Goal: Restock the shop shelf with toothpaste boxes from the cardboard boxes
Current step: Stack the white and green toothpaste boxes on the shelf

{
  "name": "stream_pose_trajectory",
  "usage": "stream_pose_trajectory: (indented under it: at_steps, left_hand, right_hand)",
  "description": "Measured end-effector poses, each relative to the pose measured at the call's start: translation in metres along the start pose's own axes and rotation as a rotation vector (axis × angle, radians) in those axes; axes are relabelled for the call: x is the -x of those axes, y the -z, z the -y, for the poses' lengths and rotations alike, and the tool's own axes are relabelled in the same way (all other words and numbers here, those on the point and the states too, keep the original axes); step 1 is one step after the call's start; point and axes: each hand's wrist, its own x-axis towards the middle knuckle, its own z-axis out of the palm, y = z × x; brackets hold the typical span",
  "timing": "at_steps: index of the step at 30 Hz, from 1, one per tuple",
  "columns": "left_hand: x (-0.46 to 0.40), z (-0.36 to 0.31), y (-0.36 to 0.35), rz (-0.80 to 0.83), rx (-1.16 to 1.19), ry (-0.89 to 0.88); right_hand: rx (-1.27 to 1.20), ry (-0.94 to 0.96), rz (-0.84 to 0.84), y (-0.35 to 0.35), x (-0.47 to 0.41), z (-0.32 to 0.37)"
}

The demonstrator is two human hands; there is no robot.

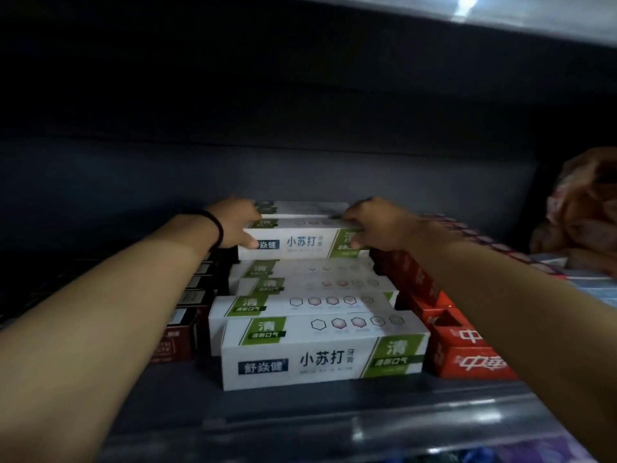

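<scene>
A white and green toothpaste box (293, 240) sits on top of a row of like boxes at the back of the shelf. My left hand (235, 223) grips its left end and my right hand (370, 222) grips its right end. Another white box (307, 208) lies just behind it. Several white and green toothpaste boxes (320, 349) run in a line toward the shelf's front edge (334, 426). No cardboard box shows in the head view.
Red toothpaste boxes (467, 355) line the right side of the white row. Dark boxes (187, 315) stand on its left. A crumpled orange-brown bag (581, 212) lies at the far right. The shelf above (500, 18) hangs low overhead.
</scene>
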Motion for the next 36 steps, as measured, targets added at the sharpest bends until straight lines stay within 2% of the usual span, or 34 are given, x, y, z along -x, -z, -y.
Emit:
stream_pose_trajectory:
  at_steps: [9, 19, 36]
  left_hand:
    - [-0.009, 0.011, -0.008, -0.106, -0.133, 0.006]
    - [-0.018, 0.013, -0.011, -0.104, -0.152, 0.071]
    - [0.010, -0.013, 0.004, -0.116, -0.197, 0.025]
  right_hand:
    - [0.036, 0.003, -0.024, -0.004, -0.010, 0.000]
    - [0.067, -0.013, -0.017, -0.005, -0.016, 0.002]
    - [0.079, -0.019, -0.003, 0.012, 0.014, 0.020]
